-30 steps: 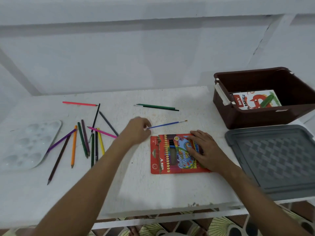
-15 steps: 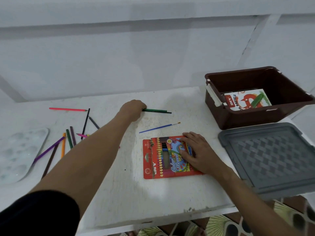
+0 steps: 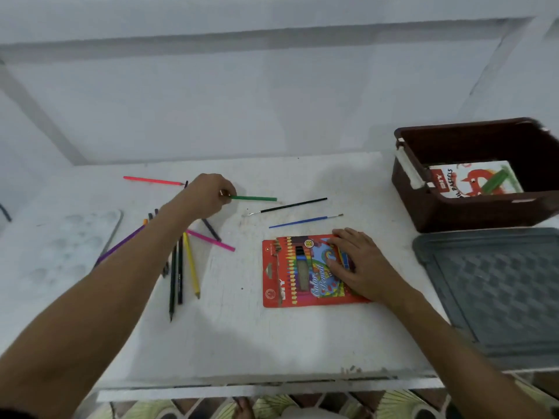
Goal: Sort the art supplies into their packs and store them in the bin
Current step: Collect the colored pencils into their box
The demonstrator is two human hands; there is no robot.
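Your left hand (image 3: 208,193) reaches out over the white worktop (image 3: 242,337) with its fingers curled, pinching one end of a green coloured pencil (image 3: 253,199) that lies level and points to the right. Your right hand (image 3: 360,266) lies flat, fingers straight, pressing on the right part of the red card pack of colour pencils (image 3: 298,272), which rests flat near the middle of the worktop. Just beyond the pack lie a blue-handled paintbrush (image 3: 304,221) and, a little farther, a black-handled paintbrush (image 3: 289,205), both slanted and apart from each other.

Under and beside your left forearm lies a loose scatter of coloured pencils (image 3: 181,267): yellow, black, dark green, purple and pink among them, some partly hidden by the arm. A pink-red pencil (image 3: 152,180) lies alone near the back edge. At far left sits a pale plastic paint palette (image 3: 69,246) with round wells.

At right stands the dark brown plastic bin (image 3: 453,207), open, with a white oil pastels box (image 3: 475,179) lying inside. In front of the bin, its grey lid (image 3: 496,291) with a woven pattern lies flat on the worktop.
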